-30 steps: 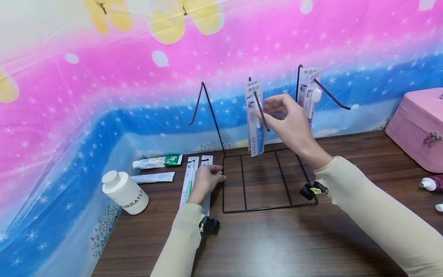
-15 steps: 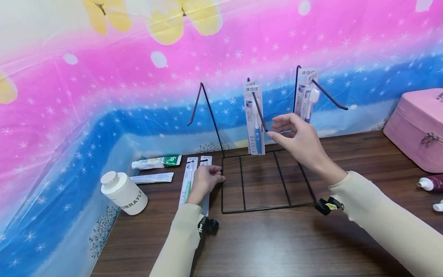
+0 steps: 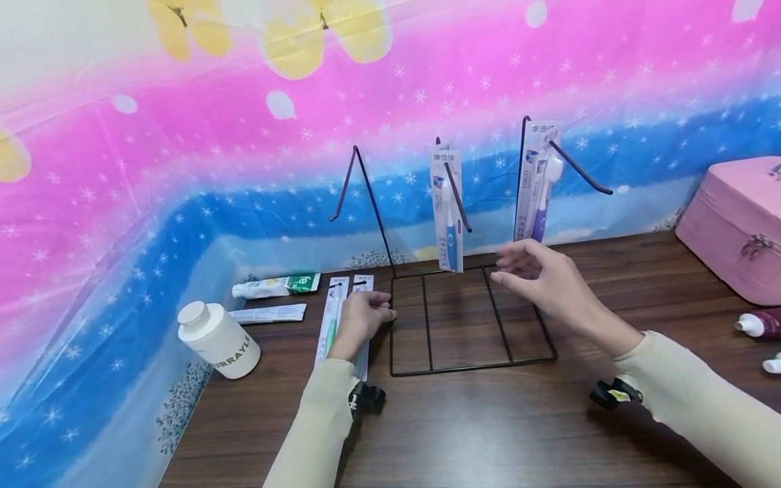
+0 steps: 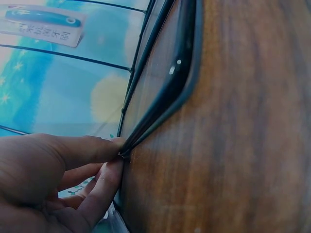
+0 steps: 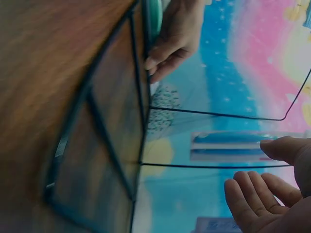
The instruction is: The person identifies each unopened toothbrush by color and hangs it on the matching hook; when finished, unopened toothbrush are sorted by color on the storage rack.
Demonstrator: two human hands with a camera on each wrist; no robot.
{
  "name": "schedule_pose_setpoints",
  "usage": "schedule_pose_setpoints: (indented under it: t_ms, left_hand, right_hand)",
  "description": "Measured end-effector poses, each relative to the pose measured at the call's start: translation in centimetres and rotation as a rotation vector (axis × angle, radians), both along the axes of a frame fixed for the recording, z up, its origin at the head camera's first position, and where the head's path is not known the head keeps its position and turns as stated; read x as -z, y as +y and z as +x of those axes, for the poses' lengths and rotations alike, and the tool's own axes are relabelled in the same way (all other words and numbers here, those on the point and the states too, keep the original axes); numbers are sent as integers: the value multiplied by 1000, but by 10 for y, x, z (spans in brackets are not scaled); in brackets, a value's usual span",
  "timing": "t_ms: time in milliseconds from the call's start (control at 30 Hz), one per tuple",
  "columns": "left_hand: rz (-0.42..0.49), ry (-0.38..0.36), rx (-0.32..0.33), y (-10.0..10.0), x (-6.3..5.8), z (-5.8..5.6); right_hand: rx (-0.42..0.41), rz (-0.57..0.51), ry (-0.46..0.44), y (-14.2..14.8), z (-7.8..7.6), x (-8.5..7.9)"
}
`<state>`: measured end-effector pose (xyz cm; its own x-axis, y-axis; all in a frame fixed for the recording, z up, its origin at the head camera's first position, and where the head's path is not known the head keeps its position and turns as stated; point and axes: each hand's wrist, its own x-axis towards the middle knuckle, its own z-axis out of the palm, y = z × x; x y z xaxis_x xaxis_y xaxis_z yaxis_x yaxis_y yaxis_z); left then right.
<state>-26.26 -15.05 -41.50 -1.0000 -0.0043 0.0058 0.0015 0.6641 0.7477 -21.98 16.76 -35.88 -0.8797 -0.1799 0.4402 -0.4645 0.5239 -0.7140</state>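
My left hand (image 3: pixel 361 320) pinches the left side wire of a black wire display rack (image 3: pixel 476 367); in the left wrist view its thumb and fingers meet on that wire. My right hand (image 3: pixel 549 276) holds nothing, its fingers loosely bent in the air over the rack's right side. On the middle hook, a blue packaged toothbrush (image 3: pixel 450 234) hangs in front of another pack. Purple packaged toothbrushes (image 3: pixel 539 220) hang from the right hook. The left hook (image 3: pixel 343 193) carries nothing. Two packaged toothbrushes, one a green toothbrush (image 3: pixel 332 329), lie partly hidden beneath the left forearm.
Left of the rack lie a green-and-white toothpaste tube (image 3: pixel 277 285) and a slim white packet (image 3: pixel 270 313). A white bottle (image 3: pixel 221 341) stands nearer. At right are a pink case (image 3: pixel 732 230) and a dark red tube (image 3: pixel 759 324). A patterned cloth (image 3: pixel 244 169) hangs behind.
My right hand has let go of the blue toothbrush pack on the middle hook and moved down and right. The pack hangs by itself. My left hand has stayed on the rack.
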Motion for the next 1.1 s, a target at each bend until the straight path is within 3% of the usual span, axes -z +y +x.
schedule_pose_setpoints:
  t_ms: [367,600,900,1100]
  left_hand:
    - [-5,2,-3,0,0,1]
    - [-3,0,-3,0,0,1]
    - [2,11,1,-2,-3,3]
    - [-4,18,16,-2,-1,3]
  right_hand:
    - [-57,160,-88,34,0,26]
    - [-82,235,-225,51,-2,33]
    - [-110,271,-282,71,-13,43]
    - [-189,246,-336,78,-17,56]
